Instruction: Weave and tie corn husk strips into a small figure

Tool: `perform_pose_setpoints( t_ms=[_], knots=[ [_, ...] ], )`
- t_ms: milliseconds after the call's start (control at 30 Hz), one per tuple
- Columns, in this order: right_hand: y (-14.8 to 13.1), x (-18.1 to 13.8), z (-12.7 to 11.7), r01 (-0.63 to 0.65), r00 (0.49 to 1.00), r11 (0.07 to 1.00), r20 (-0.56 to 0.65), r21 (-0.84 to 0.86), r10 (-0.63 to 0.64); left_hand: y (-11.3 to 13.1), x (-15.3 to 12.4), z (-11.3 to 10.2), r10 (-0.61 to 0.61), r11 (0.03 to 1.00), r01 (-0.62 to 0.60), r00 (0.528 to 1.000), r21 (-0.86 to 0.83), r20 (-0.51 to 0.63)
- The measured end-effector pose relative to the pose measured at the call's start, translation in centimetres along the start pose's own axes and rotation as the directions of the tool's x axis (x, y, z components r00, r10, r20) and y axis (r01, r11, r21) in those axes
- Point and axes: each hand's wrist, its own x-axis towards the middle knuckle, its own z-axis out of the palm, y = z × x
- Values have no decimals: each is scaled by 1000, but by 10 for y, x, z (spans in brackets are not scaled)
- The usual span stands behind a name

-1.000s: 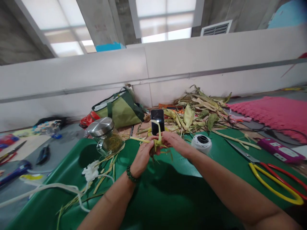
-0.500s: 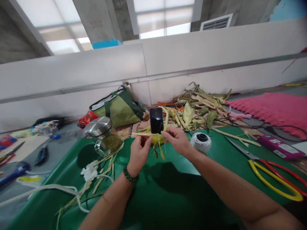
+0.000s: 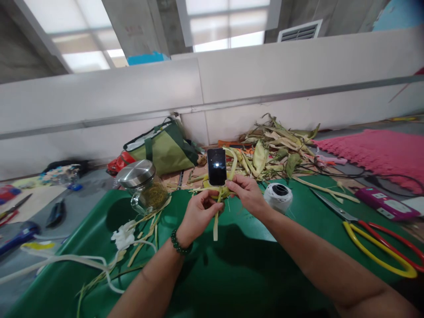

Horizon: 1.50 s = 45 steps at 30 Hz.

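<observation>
My left hand (image 3: pixel 200 213), with a dark green bead bracelet at the wrist, pinches a pale corn husk strip (image 3: pixel 216 226) whose end hangs down below the fingers. Opposite it, my right hand (image 3: pixel 244 191) is closed on a small yellow-green bundle of corn husk (image 3: pixel 225 192). Another husk strip arches up from the bundle beside a black phone (image 3: pixel 217 167) standing upright just behind. Fingers cover part of the bundle. A spool of white thread (image 3: pixel 278 198) stands to the right of my right hand.
A glass jar with a metal lid (image 3: pixel 142 187) is at the left, before a green bag (image 3: pixel 165 150). Dry husks (image 3: pixel 274 143) are heaped at the back. Large scissors (image 3: pixel 361 225) and a purple device (image 3: pixel 386 203) lie at the right on the green mat (image 3: pixel 251 278).
My left hand has shifted slightly right and down and now grips a strip hanging toward me. My right hand stays on the bundle, almost unmoved.
</observation>
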Motion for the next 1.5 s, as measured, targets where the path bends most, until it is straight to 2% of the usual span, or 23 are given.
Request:
perform_pose_setpoints(
  t_ms=[167, 267, 367, 467, 600, 667, 800, 900, 1100, 1200, 1333, 1433, 1500],
  knots=[
    [3, 6, -6, -11, 996, 997, -92, 83, 18, 5, 0, -10, 3, 999, -3, 1000, 46, 19],
    [3, 8, -11, 46, 995, 998, -86, 32, -43, 11, -1, -16, -22, 1000, 21, 994, 14, 104],
    [1, 5, -12, 141, 983, 985, -101, -97, -151, 16, -3, -19, -79, 994, 88, 985, -57, 155],
    [-1, -2, -6, 229, 966, 940, -60, -252, -252, 18, -3, -15, -60, 994, 70, 991, -80, 119],
    [-2, -11, 4, 264, 965, 922, 84, -283, -250, 11, -1, -8, -102, 973, 129, 984, -190, 148],
    [-2, -12, 7, 273, 962, 916, 90, -294, -258, 7, 0, -4, -130, 959, 154, 985, -238, 113],
    [-3, -9, 4, 309, 948, 906, 18, -290, -317, 7, -2, 1, -81, 966, 79, 997, -247, 3],
    [-4, -5, -1, 270, 957, 928, -31, -257, -288, 11, -4, 2, -56, 972, 58, 998, -229, 15],
    [-3, -7, 0, 216, 969, 956, -78, -197, -234, 11, -4, 1, -148, 956, 169, 984, -241, 104],
    [-3, -8, 3, 165, 986, 968, 25, -188, -163, 7, -1, 2, -204, 944, 232, 969, -234, 138],
    [-3, -3, 1, 33, 988, 991, 152, -133, -12, 5, 3, 1, -245, 931, 254, 967, -261, 67],
    [-6, 1, -5, 87, 983, 963, 177, -254, -43, 6, 3, 0, -230, 944, 231, 973, -236, 34],
    [-9, -2, -9, 134, 979, 913, 195, -386, -61, 5, 3, 1, -170, 975, 170, 985, -144, 18]
  ],
)
